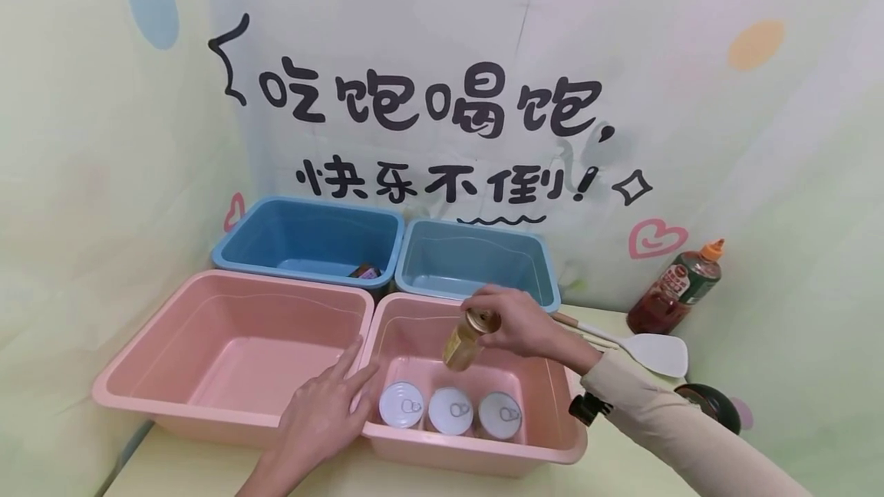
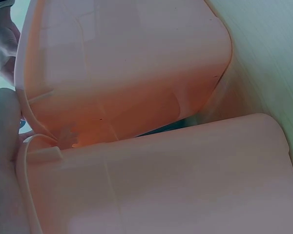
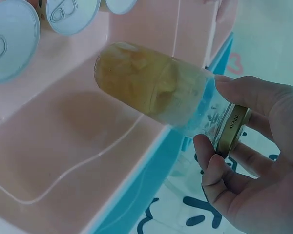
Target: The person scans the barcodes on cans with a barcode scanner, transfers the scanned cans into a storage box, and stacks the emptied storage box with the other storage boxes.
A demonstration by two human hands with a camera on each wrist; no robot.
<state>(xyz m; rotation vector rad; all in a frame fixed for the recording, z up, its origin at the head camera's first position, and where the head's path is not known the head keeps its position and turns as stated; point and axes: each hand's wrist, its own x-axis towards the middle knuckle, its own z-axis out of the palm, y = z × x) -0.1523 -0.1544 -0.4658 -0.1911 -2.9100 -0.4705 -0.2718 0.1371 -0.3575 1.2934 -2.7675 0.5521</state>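
My right hand (image 1: 519, 322) grips a clear glass jar (image 1: 460, 347) near its gold lid (image 3: 232, 130), with thumb and fingers around the top end. Pale yellow chunks in liquid fill part of the jar, which tilts above the right pink bin (image 1: 476, 457). Three cans (image 1: 450, 411) with white pull-tab tops stand in a row along that bin's near side, below the jar. My left hand (image 1: 323, 411) rests at the adjoining rims of the two pink bins, index finger extended. In the left wrist view, only part of this hand (image 2: 5, 161) appears at the edge.
The left pink bin (image 1: 200, 409) stands alongside. Behind are a blue bin (image 1: 311, 209) holding a small dark package (image 1: 366, 272) and a lighter blue bin (image 1: 476, 232). At right are a white spatula (image 1: 659, 353), a red sauce bottle (image 1: 673, 294) and a dark round object (image 1: 714, 405).
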